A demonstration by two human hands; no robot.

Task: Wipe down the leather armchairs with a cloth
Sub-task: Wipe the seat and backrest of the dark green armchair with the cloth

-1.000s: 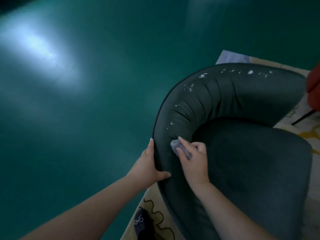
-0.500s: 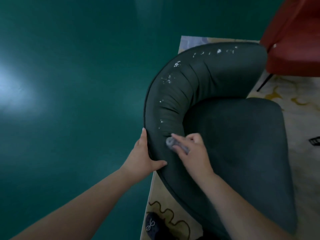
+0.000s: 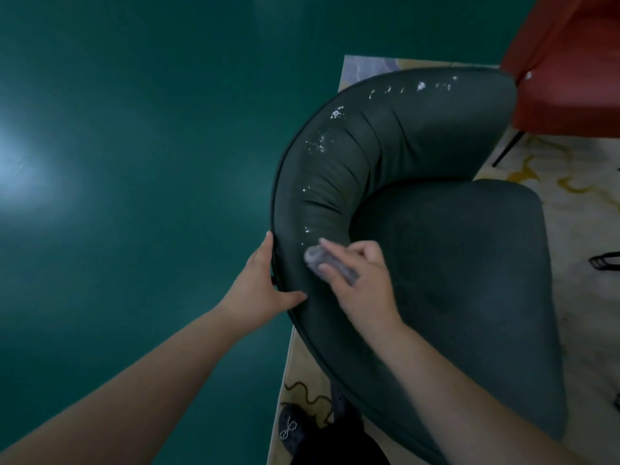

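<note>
Your right hand [image 3: 360, 280] pinches the small grey cloth [image 3: 323, 260] against the dark green leather armchair [image 3: 453, 263] backrest; your left hand [image 3: 260, 290], fingers straight, steadies its outer edge — white specks [image 3: 317, 146] beyond remain unwiped.

One head-worn camera gives the only view. It looks steeply down from above, close over a dark armchair [image 3: 436, 246] that fills the right half. Both forearms reach up from the bottom edge toward the chair's curved back. Green floor [image 3: 134, 162] takes the left half; a red chair [image 3: 570, 62] cuts the top right corner.
</note>
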